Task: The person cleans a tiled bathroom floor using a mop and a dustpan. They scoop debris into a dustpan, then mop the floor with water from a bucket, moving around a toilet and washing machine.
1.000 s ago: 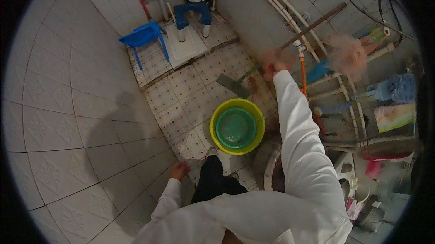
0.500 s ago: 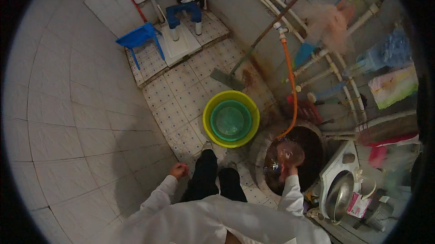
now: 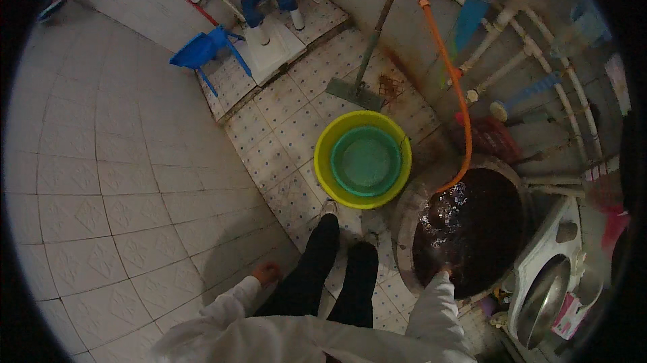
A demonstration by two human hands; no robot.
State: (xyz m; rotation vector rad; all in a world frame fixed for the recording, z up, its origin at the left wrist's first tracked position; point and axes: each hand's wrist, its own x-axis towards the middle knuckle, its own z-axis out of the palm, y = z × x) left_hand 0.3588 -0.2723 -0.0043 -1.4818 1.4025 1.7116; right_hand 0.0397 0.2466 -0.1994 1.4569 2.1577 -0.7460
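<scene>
My right hand (image 3: 445, 270) reaches down inside the near rim of a large round vat (image 3: 406, 228) of dark water (image 3: 482, 228). Only a little of that hand shows below the white sleeve; its fingers, and anything in them, are hidden. An orange hose (image 3: 465, 117) runs from a wall tap over the vat's far rim, and the water there glints with ripples. By my left thigh hangs my left hand (image 3: 267, 273), fingers curled in, with nothing visible in it. A green basin (image 3: 337, 164) holding water sits inside a yellow basin (image 3: 322, 154) beside the vat.
A long-handled floor squeegee (image 3: 355, 95) leans behind the basins. Farther left are a blue chair (image 3: 199, 51), a blue seat frame (image 3: 273, 0) and a squat toilet (image 3: 286, 53). Right of the vat, a white stand (image 3: 549, 242) carries a metal bowl (image 3: 542, 302). Pipes line the right wall.
My right hand has gone lower into the vat, and the clear round scoop it held is now out of sight. My view has shifted; my left hand stays low by my leg.
</scene>
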